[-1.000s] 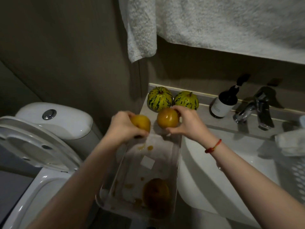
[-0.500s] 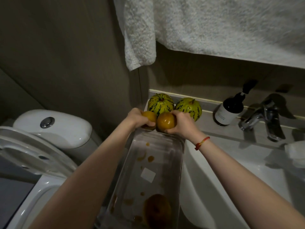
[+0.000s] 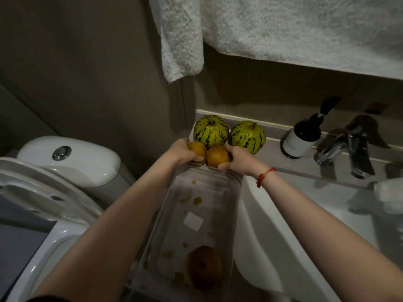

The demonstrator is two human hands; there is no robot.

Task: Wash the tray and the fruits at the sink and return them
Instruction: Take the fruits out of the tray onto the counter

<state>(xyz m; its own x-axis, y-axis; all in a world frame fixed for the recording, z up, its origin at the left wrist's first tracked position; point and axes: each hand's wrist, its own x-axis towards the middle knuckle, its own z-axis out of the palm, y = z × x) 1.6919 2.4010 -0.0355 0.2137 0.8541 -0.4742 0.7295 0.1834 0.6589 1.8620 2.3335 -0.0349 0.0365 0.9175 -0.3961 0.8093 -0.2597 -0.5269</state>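
A: What is on the left?

B: A white ceramic toilet (image 3: 65, 162) with its lid raised. Beside it, the left hand (image 3: 182, 151) is curled around a small round orange fruit (image 3: 197, 149).

A: And the other hand?

B: The right hand (image 3: 238, 159) grips a second round orange fruit (image 3: 218, 155), touching the first. Both fruits sit just past the far end of a clear rectangular plastic tray (image 3: 231, 205).

A: Where is the tray?

B: Between the toilet and the white sink basin (image 3: 283, 236), running toward the viewer. Orange smears mark its floor, and a third brownish-orange fruit (image 3: 205, 267) lies at its near end.

A: Anything behind?

B: Two green striped round melons (image 3: 210, 131) rest on the grey tabletop (image 3: 305, 168). Further right stand a dark pump bottle (image 3: 302, 138) and a chrome faucet (image 3: 349, 149).
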